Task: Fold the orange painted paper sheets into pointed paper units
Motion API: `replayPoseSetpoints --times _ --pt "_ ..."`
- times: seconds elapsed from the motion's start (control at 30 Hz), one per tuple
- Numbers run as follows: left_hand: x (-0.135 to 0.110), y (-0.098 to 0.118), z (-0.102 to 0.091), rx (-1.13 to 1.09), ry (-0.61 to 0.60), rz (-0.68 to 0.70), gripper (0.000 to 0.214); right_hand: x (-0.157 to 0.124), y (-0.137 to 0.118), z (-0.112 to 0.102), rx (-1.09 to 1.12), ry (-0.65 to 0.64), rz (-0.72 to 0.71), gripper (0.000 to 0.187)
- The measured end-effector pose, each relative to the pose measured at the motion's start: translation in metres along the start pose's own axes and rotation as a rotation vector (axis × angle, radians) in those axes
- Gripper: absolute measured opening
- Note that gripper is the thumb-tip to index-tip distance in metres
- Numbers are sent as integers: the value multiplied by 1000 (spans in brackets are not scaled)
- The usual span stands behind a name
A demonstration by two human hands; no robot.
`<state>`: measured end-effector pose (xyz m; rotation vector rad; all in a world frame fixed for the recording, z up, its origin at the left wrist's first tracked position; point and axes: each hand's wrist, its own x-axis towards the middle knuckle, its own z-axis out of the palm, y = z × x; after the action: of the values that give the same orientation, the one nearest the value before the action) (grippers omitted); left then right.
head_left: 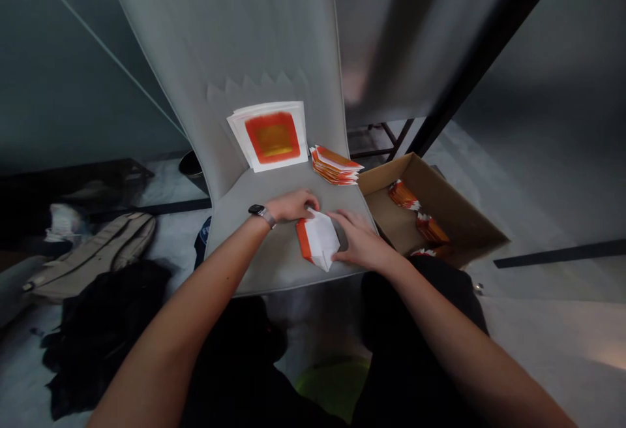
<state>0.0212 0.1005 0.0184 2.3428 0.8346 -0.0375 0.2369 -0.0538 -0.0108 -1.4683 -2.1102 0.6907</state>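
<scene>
A partly folded white paper with an orange edge (317, 240) lies on the grey chair seat (264, 265). My left hand (292, 205), a watch on its wrist, presses the paper's upper left corner with curled fingers. My right hand (360, 243) lies flat on the paper's right side, fingers stretched and pressing it down. A stack of flat white sheets printed with an orange and gold square (270, 136) leans against the chair back. A pile of folded orange and white pieces (336, 165) sits at the seat's back right corner.
A cardboard box (464, 219) with several folded orange pieces stands on the floor right of the chair. A beige backpack (92, 252) and dark cloth (102, 330) lie on the floor at left. A dark table leg (484, 56) slants behind the box.
</scene>
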Motion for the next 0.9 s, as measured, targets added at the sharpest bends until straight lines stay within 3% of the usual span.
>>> replayPoseSetpoints --times 0.03,0.1,0.13,0.23,0.3,0.37,0.47,0.63,0.8,0.9 --pt "-1 0 0 -11 6 14 19 -10 -4 2 6 80 60 81" --pt "-3 -2 1 -67 -14 2 18 -32 -15 11 98 219 200 41" --pt "-4 -4 1 -99 -32 -22 18 -44 -20 18 205 202 273 25" --pt "-3 -12 1 -131 -70 -131 25 -73 -36 45 606 113 475 26" --pt "-4 -15 1 -110 -87 -173 33 -83 -42 62 818 180 574 33" --pt "-10 -16 3 -105 -99 -189 36 -84 -43 70 850 306 589 38" --pt "-25 -11 12 -116 2 -146 28 -73 -37 68 638 409 524 33" --pt "-50 0 31 -71 262 0 16 -59 -30 58 215 372 372 15" --pt "-66 0 29 106 193 142 36 -63 -39 63 -59 369 299 19" --pt "-75 1 27 293 148 199 37 -66 -42 63 -215 380 157 23"
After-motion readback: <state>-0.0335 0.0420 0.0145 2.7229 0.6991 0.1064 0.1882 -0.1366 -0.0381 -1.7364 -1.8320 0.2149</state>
